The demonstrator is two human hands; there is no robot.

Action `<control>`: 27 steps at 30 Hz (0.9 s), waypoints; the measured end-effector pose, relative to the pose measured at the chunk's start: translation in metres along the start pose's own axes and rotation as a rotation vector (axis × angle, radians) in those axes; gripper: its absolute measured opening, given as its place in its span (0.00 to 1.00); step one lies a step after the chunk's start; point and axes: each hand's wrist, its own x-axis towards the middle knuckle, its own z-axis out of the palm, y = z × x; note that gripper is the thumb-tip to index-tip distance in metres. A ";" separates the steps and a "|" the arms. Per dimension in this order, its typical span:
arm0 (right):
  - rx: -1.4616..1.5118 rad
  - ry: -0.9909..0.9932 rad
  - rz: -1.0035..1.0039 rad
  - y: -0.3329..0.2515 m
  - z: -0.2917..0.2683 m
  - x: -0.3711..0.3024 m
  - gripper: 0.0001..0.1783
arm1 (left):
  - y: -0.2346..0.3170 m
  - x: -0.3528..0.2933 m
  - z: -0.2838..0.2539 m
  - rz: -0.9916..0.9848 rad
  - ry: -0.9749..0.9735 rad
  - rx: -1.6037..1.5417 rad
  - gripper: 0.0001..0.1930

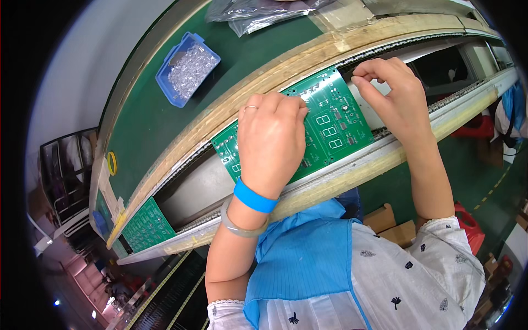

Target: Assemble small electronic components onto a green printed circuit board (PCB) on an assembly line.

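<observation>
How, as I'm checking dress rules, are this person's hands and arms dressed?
The left hand has a slim ring, bright blue wristband and pale bangle; the right hand shows no jewellery. Both are gloveless. The short white sleeves have scalloped edging and dark leafy prints.

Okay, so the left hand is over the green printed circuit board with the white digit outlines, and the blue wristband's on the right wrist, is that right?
Not quite: the head view shows the blue wristband on the left, not the right. The left hand is indeed over the green printed circuit board with white digit outlines.
</observation>
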 end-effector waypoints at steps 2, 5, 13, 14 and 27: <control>-0.004 0.009 -0.025 0.000 0.001 0.000 0.05 | 0.000 0.000 -0.002 0.028 0.006 0.035 0.03; -0.008 0.019 -0.033 0.004 -0.001 0.001 0.05 | 0.003 0.003 0.002 0.069 0.017 0.067 0.04; -0.003 0.024 -0.016 0.003 0.000 -0.001 0.05 | 0.002 0.003 0.000 0.112 -0.023 0.137 0.04; -0.008 0.020 -0.016 0.003 0.000 -0.001 0.05 | 0.002 0.003 0.000 0.115 -0.024 0.139 0.04; 0.029 -0.022 0.077 0.003 -0.001 -0.001 0.06 | 0.001 0.002 0.001 0.108 0.020 0.015 0.04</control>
